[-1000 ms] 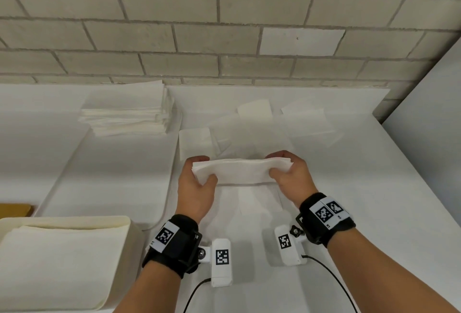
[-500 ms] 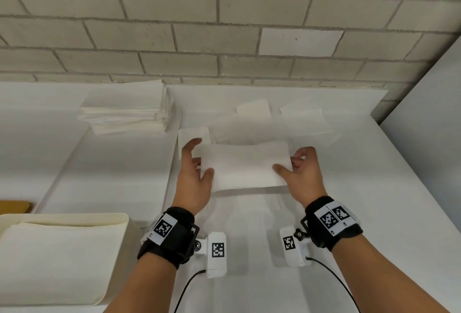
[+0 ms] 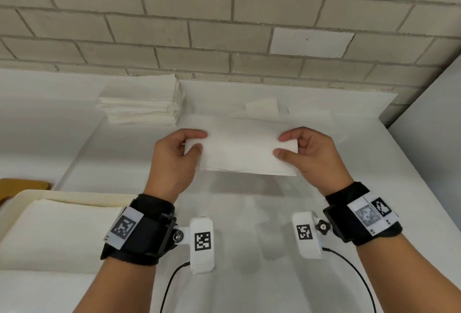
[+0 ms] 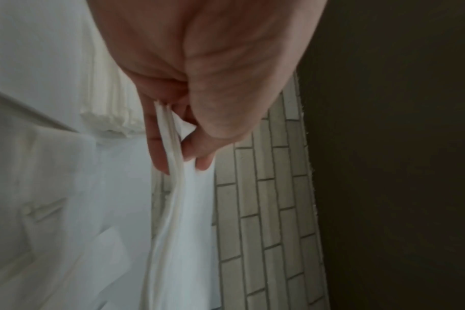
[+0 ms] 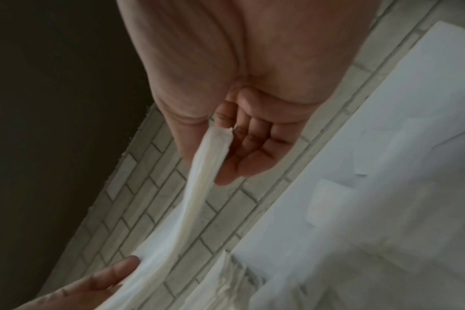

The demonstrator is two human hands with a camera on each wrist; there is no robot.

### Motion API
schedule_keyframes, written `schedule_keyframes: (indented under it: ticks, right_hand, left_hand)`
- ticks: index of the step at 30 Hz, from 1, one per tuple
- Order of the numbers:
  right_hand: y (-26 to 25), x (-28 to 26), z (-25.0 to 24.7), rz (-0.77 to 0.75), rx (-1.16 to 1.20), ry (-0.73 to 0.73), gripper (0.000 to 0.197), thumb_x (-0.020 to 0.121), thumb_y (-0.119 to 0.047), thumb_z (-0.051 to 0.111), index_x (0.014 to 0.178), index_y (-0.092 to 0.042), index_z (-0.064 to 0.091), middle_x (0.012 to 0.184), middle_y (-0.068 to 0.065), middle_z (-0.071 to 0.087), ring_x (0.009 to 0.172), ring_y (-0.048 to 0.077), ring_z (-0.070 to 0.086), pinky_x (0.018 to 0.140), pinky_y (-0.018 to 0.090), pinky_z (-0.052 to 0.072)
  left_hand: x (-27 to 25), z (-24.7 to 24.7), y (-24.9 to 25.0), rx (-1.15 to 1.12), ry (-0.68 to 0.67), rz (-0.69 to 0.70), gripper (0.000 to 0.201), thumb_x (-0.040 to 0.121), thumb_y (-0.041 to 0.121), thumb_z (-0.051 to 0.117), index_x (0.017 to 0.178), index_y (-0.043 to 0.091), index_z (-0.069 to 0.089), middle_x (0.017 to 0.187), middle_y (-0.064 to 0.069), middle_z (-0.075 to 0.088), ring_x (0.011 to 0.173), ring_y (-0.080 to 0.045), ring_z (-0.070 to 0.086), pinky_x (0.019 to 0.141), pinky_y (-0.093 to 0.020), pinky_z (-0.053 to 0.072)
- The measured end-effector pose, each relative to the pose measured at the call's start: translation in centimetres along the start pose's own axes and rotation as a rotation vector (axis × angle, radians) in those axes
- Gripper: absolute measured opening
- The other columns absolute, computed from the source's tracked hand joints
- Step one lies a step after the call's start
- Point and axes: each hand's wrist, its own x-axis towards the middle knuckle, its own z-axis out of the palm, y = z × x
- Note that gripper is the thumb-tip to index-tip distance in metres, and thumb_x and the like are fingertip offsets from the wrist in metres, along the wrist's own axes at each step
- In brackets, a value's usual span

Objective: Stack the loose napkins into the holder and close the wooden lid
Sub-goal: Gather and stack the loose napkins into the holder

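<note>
A thin bundle of white napkins (image 3: 240, 153) hangs above the white table, held flat between my two hands. My left hand (image 3: 193, 143) pinches its left edge between thumb and fingers. My right hand (image 3: 287, 144) pinches the right edge the same way. The left wrist view shows the layered napkin edges (image 4: 170, 146) between thumb and fingers; the right wrist view shows the same bundle (image 5: 210, 155) running toward my other hand. The cream holder (image 3: 74, 198) at lower left has napkins lying in it. A brown wooden lid (image 3: 22, 185) peeks out behind it.
A tall stack of white napkins (image 3: 142, 103) sits at the back left by the brick wall. A few loose napkins (image 3: 262, 105) lie flat beyond my hands. A grey panel (image 3: 434, 118) borders the table on the right.
The bundle has gone from bunched low near the table to spread flat and lifted higher. Both hands have moved up and forward and now pinch its side edges.
</note>
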Motion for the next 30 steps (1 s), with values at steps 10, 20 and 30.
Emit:
schedule_keyframes:
  ticks: [10, 20, 30]
  right_hand:
    - [-4.9, -3.9, 13.6, 0.096, -0.074, -0.317, 0.031, 0.079, -0.014, 0.082, 0.106, -0.017, 0.067, 0.095, 0.026, 0.071, 0.081, 0.04, 0.069, 0.075, 0.049, 0.054]
    - [-4.6, -6.4, 26.8, -0.065, -0.831, -0.588, 0.036, 0.082, -0.033, 0.075, 0.116, -0.023, 0.066, 0.07, -0.014, 0.053, 0.07, 0.004, 0.054, 0.065, 0.021, 0.039]
    - [-4.2, -6.4, 29.2, -0.19, -1.345, -0.69, 0.035, 0.079, -0.046, 0.071, 0.104, -0.022, 0.066, 0.089, -0.007, 0.065, 0.085, 0.017, 0.059, 0.082, 0.033, 0.03]
  left_hand:
    - [-2.9, -19.2, 3.6, 0.37, -0.19, -0.018, 0.019, 0.089, 0.012, 0.072, 0.095, 0.03, 0.075, 0.059, 0.004, 0.046, 0.056, -0.015, 0.045, 0.059, -0.026, 0.041]
    - [-4.8, -29.6, -3.0, 0.894, -0.344, -0.087, 0.018, 0.082, 0.015, 0.08, 0.09, 0.032, 0.077, 0.067, 0.008, 0.054, 0.068, -0.012, 0.055, 0.064, -0.01, 0.038]
    - [-5.6, -29.4, -4.9, 1.338, -0.443, 0.08, 0.035, 0.051, 0.037, 0.096, 0.081, 0.041, 0.078, 0.082, 0.008, 0.038, 0.076, -0.023, 0.05, 0.072, -0.037, 0.027]
